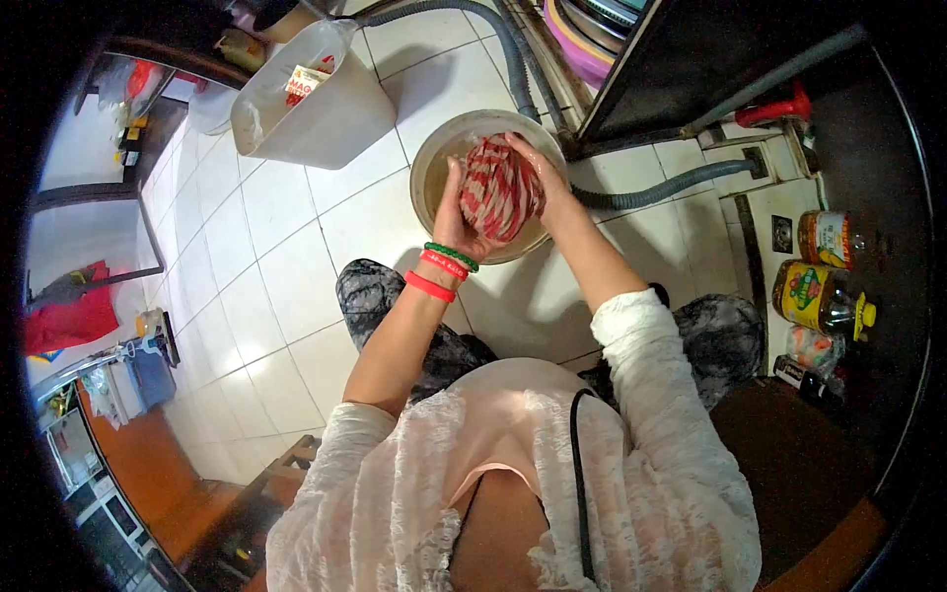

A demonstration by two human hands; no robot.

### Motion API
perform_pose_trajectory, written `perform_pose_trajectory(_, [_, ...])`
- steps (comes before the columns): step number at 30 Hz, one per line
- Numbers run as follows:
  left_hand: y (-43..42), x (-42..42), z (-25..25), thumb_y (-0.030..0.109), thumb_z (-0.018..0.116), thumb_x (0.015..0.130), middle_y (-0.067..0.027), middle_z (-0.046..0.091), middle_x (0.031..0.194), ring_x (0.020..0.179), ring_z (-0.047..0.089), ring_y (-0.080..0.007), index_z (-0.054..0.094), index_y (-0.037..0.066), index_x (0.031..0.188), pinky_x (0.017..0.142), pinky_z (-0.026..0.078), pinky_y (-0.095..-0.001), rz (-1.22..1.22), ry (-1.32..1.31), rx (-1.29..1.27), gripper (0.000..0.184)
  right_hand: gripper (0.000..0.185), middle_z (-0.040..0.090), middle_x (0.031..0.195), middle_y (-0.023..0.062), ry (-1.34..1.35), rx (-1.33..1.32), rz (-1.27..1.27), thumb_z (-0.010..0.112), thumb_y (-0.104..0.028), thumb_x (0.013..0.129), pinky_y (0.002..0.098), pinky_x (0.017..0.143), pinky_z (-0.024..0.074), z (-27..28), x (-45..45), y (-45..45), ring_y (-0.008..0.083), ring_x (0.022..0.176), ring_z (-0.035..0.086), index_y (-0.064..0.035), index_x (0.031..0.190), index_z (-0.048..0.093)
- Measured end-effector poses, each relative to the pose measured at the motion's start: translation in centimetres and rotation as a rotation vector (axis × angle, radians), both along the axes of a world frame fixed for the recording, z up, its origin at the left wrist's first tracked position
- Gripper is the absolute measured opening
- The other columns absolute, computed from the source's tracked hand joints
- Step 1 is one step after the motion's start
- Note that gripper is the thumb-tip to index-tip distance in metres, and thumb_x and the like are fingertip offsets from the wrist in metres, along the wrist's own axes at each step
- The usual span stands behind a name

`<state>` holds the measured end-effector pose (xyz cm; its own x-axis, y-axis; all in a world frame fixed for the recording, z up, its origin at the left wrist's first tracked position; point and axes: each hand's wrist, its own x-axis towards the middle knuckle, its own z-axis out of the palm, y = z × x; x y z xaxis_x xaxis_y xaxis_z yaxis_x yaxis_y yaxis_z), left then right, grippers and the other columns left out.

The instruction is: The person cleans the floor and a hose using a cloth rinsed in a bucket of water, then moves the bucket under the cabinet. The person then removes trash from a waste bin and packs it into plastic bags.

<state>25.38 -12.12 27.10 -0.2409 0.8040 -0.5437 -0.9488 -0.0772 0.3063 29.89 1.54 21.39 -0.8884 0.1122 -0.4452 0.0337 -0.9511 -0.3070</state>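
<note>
A bundled red-and-white striped cloth (500, 189) is held over a round basin (426, 225) on the tiled floor. My left hand (460, 219) cups the bundle from its left and lower side, with green and red bands round the wrist. My right hand (548, 187) is wrapped round its right and upper side, and looks wet. The fingers of both hands press on the cloth. Cloudy liquid shows in the basin beside the bundle, which hides much of the inside.
A whitish bin (345, 113) with a liner stands at the upper left. Grey hoses (656, 192) run behind and right of the basin. Oil bottles (814, 296) stand at the right. My knees are on both sides below the basin.
</note>
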Motion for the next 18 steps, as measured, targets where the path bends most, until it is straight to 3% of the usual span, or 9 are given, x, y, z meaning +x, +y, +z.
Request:
perform_pose_trajectory(2, [-0.5, 0.3, -0.6, 0.059, 0.051, 0.08, -0.0106, 0.053, 0.118, 0.105, 0.054, -0.026, 0.043, 0.009, 0.125, 0.086, 0.047, -0.042, -0.015, 0.171, -0.045, 0.067, 0.035, 0.065, 0.092, 0.0076, -0.029, -0.012, 0.075, 0.058, -0.034, 0.084, 0.0361, 0.077, 0.0509, 0.1, -0.9, 0.5, 0.021, 0.083, 0.063, -0.0069, 0.106, 0.058])
perform_pose_trajectory(6, [0.0, -1.1, -3.9, 0.039, 0.066, 0.078, -0.0068, 0.054, 0.114, 0.103, 0.054, -0.0188, 0.043, 0.008, 0.123, 0.087, 0.047, -0.0354, -0.228, 0.562, -0.047, 0.059, 0.048, 0.063, 0.095, 0.01, -0.138, 0.334, 0.294, 0.071, -0.037, 0.072, 0.0347, 0.078, 0.0495, -1.8, -2.9, 1.8, 0.0209, 0.084, 0.061, -0.0046, 0.105, 0.058])
perform_pose_trajectory(8, [0.5, -1.8, -5.1, 0.033, 0.065, 0.079, -0.0069, 0.055, 0.112, 0.101, 0.055, -0.0192, 0.043, 0.005, 0.12, 0.088, 0.045, -0.0356, -0.35, 1.323, -0.122, 0.055, 0.051, 0.063, 0.093, 0.0116, -0.237, 0.757, 0.26, 0.072, -0.038, 0.07, 0.0342, 0.077, 0.0499, -3.9, -4.3, 2.2, 0.0218, 0.086, 0.061, -0.0029, 0.104, 0.058])
perform_pose_trajectory(10, [0.6, -2.3, -6.8, 0.032, 0.064, 0.078, -0.0071, 0.058, 0.107, 0.099, 0.056, -0.0214, 0.05, 0.007, 0.112, 0.087, 0.044, -0.0356, -0.336, 1.478, -0.218, 0.044, 0.054, 0.062, 0.097, 0.0135, -0.178, 0.65, 0.325, 0.072, -0.039, 0.07, 0.0362, 0.075, 0.0509, -4.2, -4.4, 1.9, 0.0229, 0.086, 0.061, -0.0009, 0.105, 0.057])
perform_pose_trajectory(12, [1.7, -2.9, -8.1, 0.033, 0.065, 0.074, -0.0085, 0.06, 0.103, 0.096, 0.057, -0.0252, 0.057, 0.01, 0.102, 0.086, 0.044, -0.0343, -0.776, 1.979, -0.398, 0.037, 0.037, 0.063, 0.089, 0.0089, -0.263, 0.895, 0.29, 0.071, -0.028, 0.073, 0.0315, 0.067, 0.0515, -5.3, -5.2, 1.9, 0.0174, 0.075, 0.061, -0.0019, 0.095, 0.059])
perform_pose_trajectory(13, [2.3, -4.4, -14.6, 0.033, 0.065, 0.069, -0.0086, 0.06, 0.102, 0.09, 0.058, -0.0288, 0.061, 0.012, 0.093, 0.084, 0.044, -0.0352, -0.385, 2.464, -0.257, 0.032, 0.037, 0.063, 0.089, 0.0089, -0.265, 0.892, 0.294, 0.071, -0.028, 0.073, 0.0315, 0.067, 0.0515, -5.3, -5.5, 1.8, 0.0174, 0.075, 0.061, -0.0019, 0.095, 0.059])
perform_pose_trajectory(15, [2.6, -4.5, -14.7, 0.034, 0.067, 0.068, -0.0107, 0.06, 0.102, 0.092, 0.058, -0.0293, 0.058, 0.011, 0.097, 0.085, 0.044, -0.0362, -0.685, 2.256, -0.483, 0.038, 0.046, 0.061, 0.096, 0.0131, -0.758, 1.01, 0.36, 0.065, -0.033, 0.075, 0.0392, 0.066, 0.0515, -5.4, -5.6, 0.6, 0.0235, 0.078, 0.062, -0.0017, 0.107, 0.056])
perform_pose_trajectory(16, [2.3, -4.1, -14.5, 0.035, 0.068, 0.066, -0.0128, 0.06, 0.102, 0.093, 0.057, -0.0298, 0.056, 0.009, 0.101, 0.086, 0.043, -0.0372, -0.95, 2.008, -0.687, 0.045, 0.046, 0.061, 0.096, 0.0131, -0.761, 1.011, 0.372, 0.065, -0.033, 0.075, 0.0392, 0.066, 0.0515, -5.5, -5.1, -0.1, 0.0235, 0.078, 0.062, -0.0017, 0.107, 0.056])
perform_pose_trajectory(18, [3.3, -3.8, -13.1, 0.034, 0.07, 0.064, -0.0154, 0.059, 0.101, 0.095, 0.056, -0.0306, 0.053, 0.007, 0.105, 0.086, 0.042, -0.0385, -0.842, 1.9, -0.838, 0.052, 0.039, 0.062, 0.093, 0.01, -0.677, 0.804, 0.285, 0.065, -0.034, 0.075, 0.04, 0.068, 0.0507, -4.9, -5.4, 0.7, 0.0224, 0.08, 0.061, -0.006, 0.101, 0.059])
